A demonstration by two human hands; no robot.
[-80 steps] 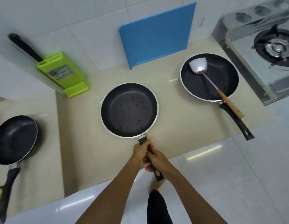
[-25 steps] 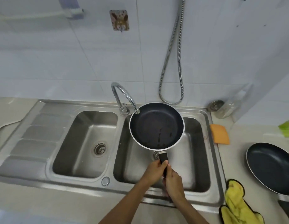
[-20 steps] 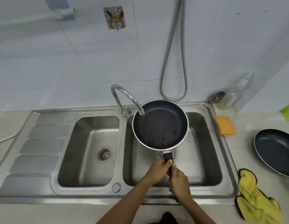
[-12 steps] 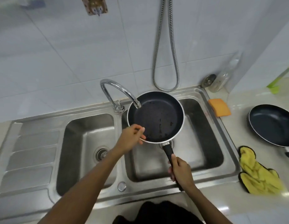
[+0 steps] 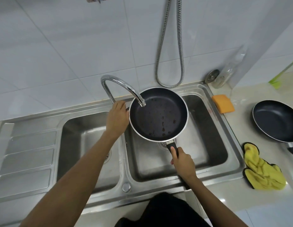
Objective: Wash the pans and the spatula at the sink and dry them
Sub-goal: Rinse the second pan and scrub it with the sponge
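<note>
Specks of brown residue dot the dark inside of the pan (image 5: 158,114), which is held in the air over the right basin (image 5: 208,154) of the steel sink (image 5: 126,186), toward the table's far edge by the tiled wall. The right grip (image 5: 183,163) is clenched round the pan's black handle (image 5: 173,147), and the handle points back toward the person. The curved faucet (image 5: 124,84) arches over from the divider between the basins, and its spout tip sits above the pan's left side, just inside the pale rim. The left grip (image 5: 117,117) reaches to the faucet's base, just beside the pan's left rim. Its fingers fold down over the base and hide it, so I cannot tell whether they grasp anything there. The left basin (image 5: 80,128) lies under that forearm, with the ribbed drainboard (image 5: 28,153) beyond it toward the table's left end. On the table to the right of the sink, an orange sponge (image 5: 223,103) lies just beside the sink's far right corner. A second dark pan (image 5: 276,120) rests farther right. A crumpled yellow cloth (image 5: 263,171) with dark edging lies nearer the table's front edge, just beside the sink rim. A metal hose (image 5: 181,46) loops down the wall behind the held pan, and a clear bottle (image 5: 229,71) stands at the table's far edge where two walls meet.
</note>
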